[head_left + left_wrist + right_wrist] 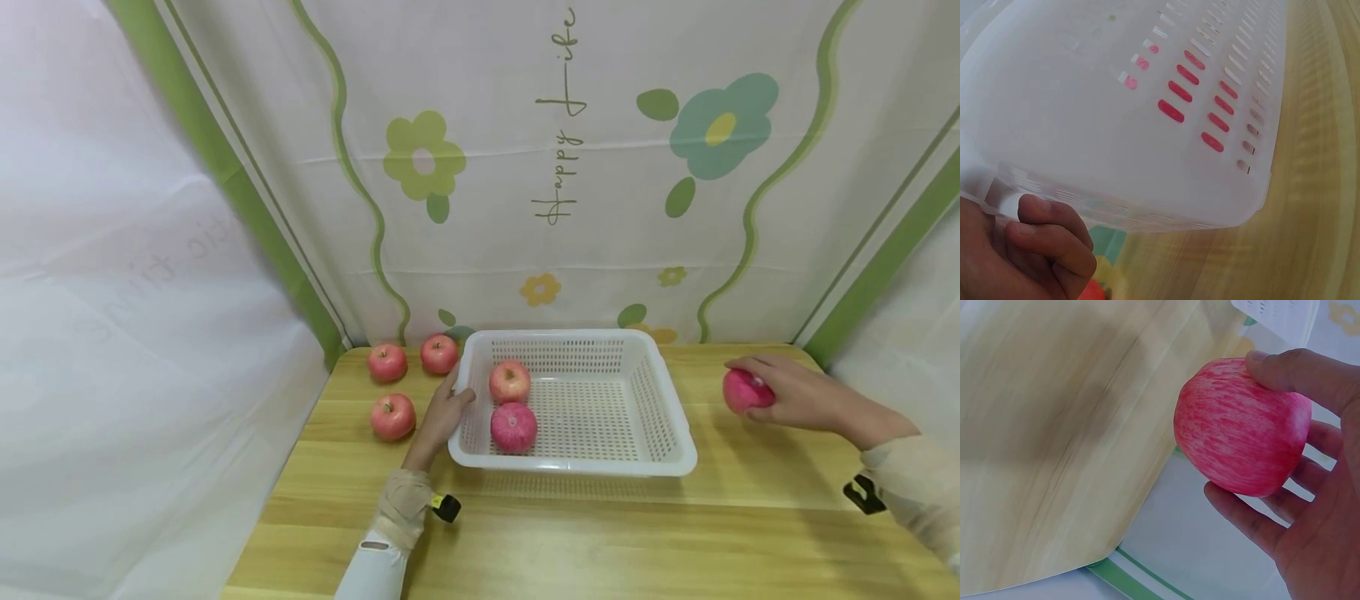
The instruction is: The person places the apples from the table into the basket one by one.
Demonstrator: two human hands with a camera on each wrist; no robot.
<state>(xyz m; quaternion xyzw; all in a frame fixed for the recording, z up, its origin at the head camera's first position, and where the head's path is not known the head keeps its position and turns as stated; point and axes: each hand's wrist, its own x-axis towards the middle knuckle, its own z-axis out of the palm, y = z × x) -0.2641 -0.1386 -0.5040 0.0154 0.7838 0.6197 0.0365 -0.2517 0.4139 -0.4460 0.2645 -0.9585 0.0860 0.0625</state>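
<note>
Worktop lies beneath your hands. Between them, the white basket, its rim gripped by your left hand, looks light and slightly flexible; hold that rim. Your right hand grasps an apple, probably firm, smooth and bruisable; cup its sides gently.

I see a white left sleeve with a small oblong mark on it. Behind the bare left grip, I make out a crumpled beige wrap, a stubby black block jutting from its inner side with a yellow patch at the base. Behind the right grip, also bare, my feed shows a rumpled cream cuff with faint greyish patches, and beside it a notched black bracket.
</note>
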